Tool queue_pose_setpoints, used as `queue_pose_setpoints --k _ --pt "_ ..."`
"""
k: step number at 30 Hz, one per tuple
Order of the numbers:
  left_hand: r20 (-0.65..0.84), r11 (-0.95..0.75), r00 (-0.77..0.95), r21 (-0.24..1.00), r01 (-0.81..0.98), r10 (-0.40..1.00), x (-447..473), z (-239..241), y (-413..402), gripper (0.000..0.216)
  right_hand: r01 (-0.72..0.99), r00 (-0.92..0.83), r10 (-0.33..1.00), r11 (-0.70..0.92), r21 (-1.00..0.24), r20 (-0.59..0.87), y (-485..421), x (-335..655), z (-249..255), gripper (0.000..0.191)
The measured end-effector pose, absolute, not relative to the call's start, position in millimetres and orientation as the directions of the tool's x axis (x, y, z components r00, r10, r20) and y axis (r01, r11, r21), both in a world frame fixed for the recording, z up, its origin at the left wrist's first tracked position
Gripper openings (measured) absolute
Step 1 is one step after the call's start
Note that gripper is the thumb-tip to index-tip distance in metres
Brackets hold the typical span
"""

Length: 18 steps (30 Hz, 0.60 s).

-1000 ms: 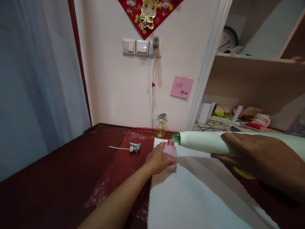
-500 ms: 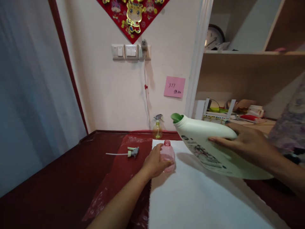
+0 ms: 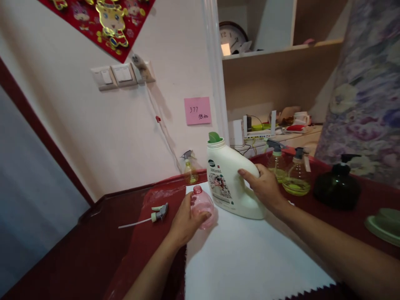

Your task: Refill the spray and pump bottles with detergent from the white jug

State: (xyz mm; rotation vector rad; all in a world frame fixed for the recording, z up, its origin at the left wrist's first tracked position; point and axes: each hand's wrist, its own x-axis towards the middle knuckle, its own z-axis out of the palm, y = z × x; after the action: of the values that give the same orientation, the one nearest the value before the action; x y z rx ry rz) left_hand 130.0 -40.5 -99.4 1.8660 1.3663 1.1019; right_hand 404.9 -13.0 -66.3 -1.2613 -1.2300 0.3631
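My left hand (image 3: 185,217) is wrapped round a small pink bottle (image 3: 202,203) with an open neck, standing on a white cloth (image 3: 246,254). My right hand (image 3: 265,185) grips the handle of a large white jug (image 3: 229,179) with a green spout. The jug stands upright on the cloth, just right of the pink bottle. A loose spray-trigger head with its long tube (image 3: 153,214) lies to the left on red plastic sheet (image 3: 146,233).
A yellow spray bottle (image 3: 189,168) stands against the wall. Two more spray bottles (image 3: 287,171), a dark pump bottle (image 3: 337,183) and a green lid (image 3: 386,225) sit on the right. Shelves with a clock (image 3: 233,37) rise behind. The dark red tabletop (image 3: 62,258) extends left.
My right hand has tipped the white jug from lying level above the pink bottle back to upright and set it on the cloth. The view has swung right. My left hand kept its hold.
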Motion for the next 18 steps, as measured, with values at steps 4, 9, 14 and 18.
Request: queue_pose_setpoints --k 4,9,14,18 --pt "0.271 -0.310 0.149 0.833 0.459 0.951 130 -99 -40 0.073 0.362 0.364 0.797 0.356 -0.862 0.482 -9 408 -74 0.058" --pt "0.242 -0.287 0.154 0.821 0.493 0.958 130 -96 -40 0.076 0.357 0.294 0.809 0.401 -0.843 0.509 -8 412 -78 0.053" --pt "0.247 -0.294 0.159 0.813 0.502 0.956 128 -98 -37 0.079 0.403 0.354 0.691 0.495 -0.769 0.630 -18 414 -74 0.053" --pt "0.250 -0.281 0.132 0.805 0.522 0.959 128 -99 -36 0.082 0.450 0.360 0.522 0.629 -0.634 0.773 -45 406 -53 0.044"
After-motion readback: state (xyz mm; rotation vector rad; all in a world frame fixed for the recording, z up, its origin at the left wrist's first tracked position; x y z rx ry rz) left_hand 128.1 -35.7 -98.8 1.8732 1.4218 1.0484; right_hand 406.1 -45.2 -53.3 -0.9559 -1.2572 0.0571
